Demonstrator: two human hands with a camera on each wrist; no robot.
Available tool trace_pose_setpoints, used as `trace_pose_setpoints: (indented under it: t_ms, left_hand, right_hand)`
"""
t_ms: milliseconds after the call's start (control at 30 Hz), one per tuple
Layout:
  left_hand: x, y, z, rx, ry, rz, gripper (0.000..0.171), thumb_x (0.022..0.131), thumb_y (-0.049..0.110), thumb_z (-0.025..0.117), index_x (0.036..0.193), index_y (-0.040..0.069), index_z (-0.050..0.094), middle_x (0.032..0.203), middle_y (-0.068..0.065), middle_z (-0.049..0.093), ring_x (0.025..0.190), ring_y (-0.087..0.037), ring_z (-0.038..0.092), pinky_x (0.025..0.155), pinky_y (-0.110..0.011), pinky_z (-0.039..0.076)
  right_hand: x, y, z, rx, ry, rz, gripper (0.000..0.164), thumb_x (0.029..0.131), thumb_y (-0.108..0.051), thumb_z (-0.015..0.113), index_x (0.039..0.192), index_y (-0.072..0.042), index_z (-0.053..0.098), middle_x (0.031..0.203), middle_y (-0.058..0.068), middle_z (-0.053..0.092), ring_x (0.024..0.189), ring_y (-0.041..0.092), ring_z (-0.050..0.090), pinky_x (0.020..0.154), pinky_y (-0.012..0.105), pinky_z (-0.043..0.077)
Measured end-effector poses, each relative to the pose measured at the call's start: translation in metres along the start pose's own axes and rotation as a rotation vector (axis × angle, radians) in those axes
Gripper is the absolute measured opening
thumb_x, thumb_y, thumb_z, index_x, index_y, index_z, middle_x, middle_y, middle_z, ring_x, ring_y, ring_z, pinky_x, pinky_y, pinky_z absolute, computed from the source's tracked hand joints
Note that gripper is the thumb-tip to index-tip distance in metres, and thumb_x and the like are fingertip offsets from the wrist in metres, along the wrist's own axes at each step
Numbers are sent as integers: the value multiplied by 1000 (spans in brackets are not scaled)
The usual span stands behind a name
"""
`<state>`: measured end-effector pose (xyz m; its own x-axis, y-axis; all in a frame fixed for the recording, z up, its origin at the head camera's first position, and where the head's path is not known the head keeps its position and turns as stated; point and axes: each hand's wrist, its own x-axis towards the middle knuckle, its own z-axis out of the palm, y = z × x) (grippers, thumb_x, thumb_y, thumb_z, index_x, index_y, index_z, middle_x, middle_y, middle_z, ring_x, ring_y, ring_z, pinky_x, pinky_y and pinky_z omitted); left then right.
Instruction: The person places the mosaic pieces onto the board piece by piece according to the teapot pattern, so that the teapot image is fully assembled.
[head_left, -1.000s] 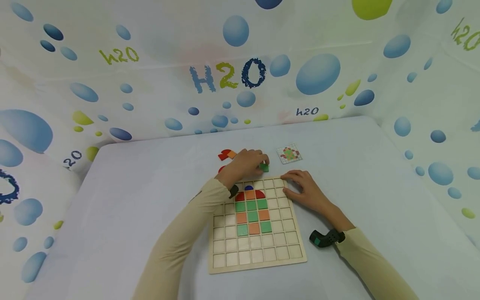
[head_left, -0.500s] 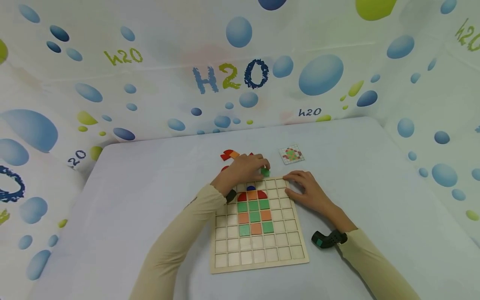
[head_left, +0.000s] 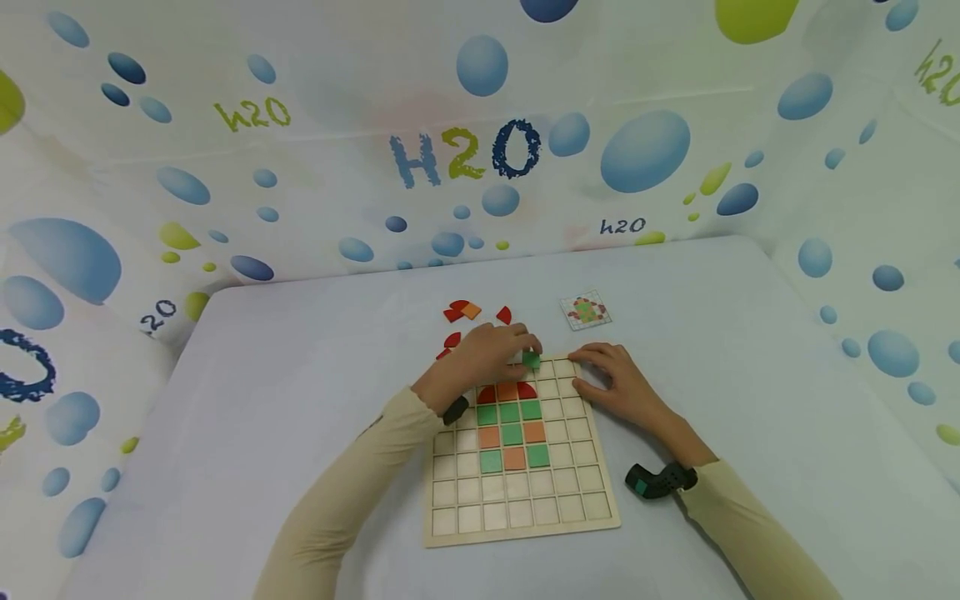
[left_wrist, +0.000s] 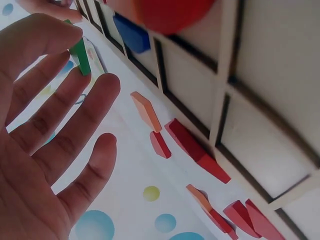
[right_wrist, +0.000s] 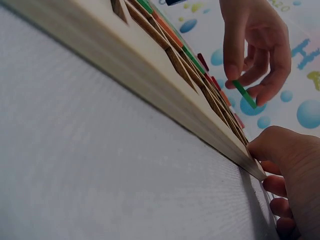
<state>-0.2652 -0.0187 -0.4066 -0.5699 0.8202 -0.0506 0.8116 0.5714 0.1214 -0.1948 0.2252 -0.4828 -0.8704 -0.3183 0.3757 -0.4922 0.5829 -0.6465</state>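
My left hand (head_left: pixel 483 354) pinches a small green square tile (head_left: pixel 531 360) between thumb and fingertips, over the top edge of a wooden grid board (head_left: pixel 525 510). In the left wrist view this green tile (left_wrist: pixel 81 56) is seen nearly edge-on, clear of the grid. My right hand (head_left: pixel 618 383) grips the board's upper right corner; the right wrist view shows its thumb (right_wrist: pixel 270 145) at the rim. Green, orange and red pieces fill several middle cells. A blue piece (left_wrist: pixel 132 34) sits in the top row, hidden by my left hand in the head view.
Beyond the board lie several loose red pieces (head_left: pixel 504 315) and an orange square (head_left: pixel 471 310). A small pattern card (head_left: pixel 587 310) lies at the back right. White cloth covers the table (head_left: pixel 315 358), and a printed curtain (head_left: pixel 337 125) hangs behind it.
My left hand has come back towards me with the green tile, from beyond the board to its top row. My right hand stays at the corner.
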Motion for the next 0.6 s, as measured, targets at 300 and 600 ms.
trace_pose_setpoints:
  t_ms: [300, 600]
  left_hand:
    - [-18, 5, 7, 2, 98, 81, 23, 92, 20, 64, 115, 21, 66, 108, 1, 63, 77, -11, 57, 67, -30, 44]
    - [-37, 9, 9, -84, 145, 176, 21, 91, 14, 64, 112, 16, 67, 104, 0, 65, 71, -12, 55, 69, -26, 46]
  right_hand:
    - [0, -1, 0, -11, 1, -1, 37, 85, -7, 72, 122, -3, 64, 124, 17, 58, 106, 31, 47, 87, 49, 38]
    - [0, -2, -1, -2, -14, 13, 38, 85, -8, 72, 122, -3, 64, 126, 18, 56, 108, 31, 46, 88, 50, 38]
